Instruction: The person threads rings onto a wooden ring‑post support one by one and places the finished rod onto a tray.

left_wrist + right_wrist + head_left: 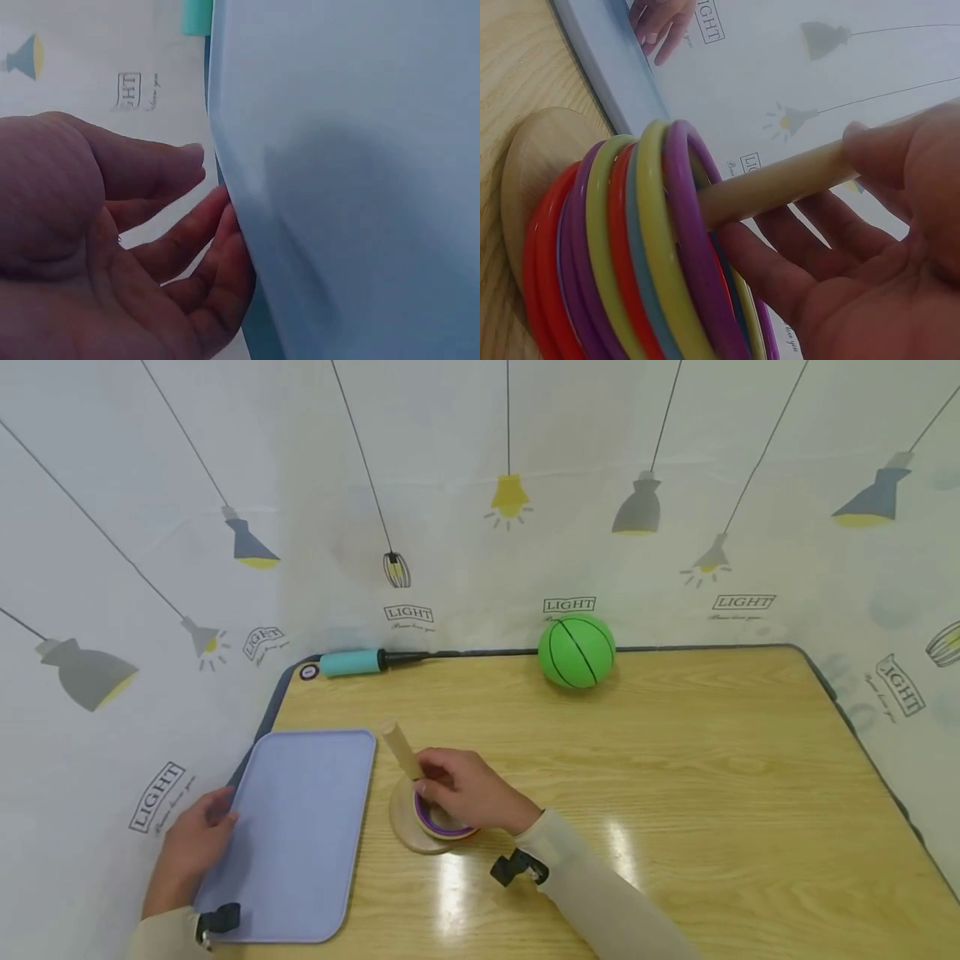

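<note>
A wooden ring-toss stand has a round base (405, 827) and an upright post (397, 745). Colored rings (649, 247) in purple, yellow, blue, red and green are stacked around the post above the base. My right hand (468, 789) grips the post just above the stack, thumb on one side and fingers behind. One of its fingertips lies against the top purple ring (682, 172). At the left, my left hand (197, 839) touches the left edge of a pale blue tray (300, 827) with its fingertips, the thumb apart from the rim.
A green ball (576, 652) stands at the table's back edge. To its left, a turquoise hand pump (351, 662) lies along the same edge, beside a small round dark sticker (309, 672). Lamp-patterned sheeting (465, 552) surrounds the wooden table (675, 793).
</note>
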Demonstrator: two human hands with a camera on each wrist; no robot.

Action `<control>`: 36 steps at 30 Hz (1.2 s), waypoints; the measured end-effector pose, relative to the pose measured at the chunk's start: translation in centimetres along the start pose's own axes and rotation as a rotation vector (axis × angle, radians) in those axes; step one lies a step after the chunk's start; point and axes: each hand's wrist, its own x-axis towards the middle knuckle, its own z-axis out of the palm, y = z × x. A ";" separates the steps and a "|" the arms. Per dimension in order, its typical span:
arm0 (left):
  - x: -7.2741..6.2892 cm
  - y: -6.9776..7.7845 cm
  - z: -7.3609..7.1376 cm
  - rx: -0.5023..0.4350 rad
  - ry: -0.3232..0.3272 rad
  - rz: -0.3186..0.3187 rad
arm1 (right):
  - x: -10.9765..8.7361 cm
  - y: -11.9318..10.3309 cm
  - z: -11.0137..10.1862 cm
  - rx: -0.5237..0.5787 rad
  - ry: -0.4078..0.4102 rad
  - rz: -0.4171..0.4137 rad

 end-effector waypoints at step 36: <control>0.7 -1.9 0.3 -0.014 -0.082 0.127 | -0.5 -0.2 0.2 -0.130 0.062 -0.041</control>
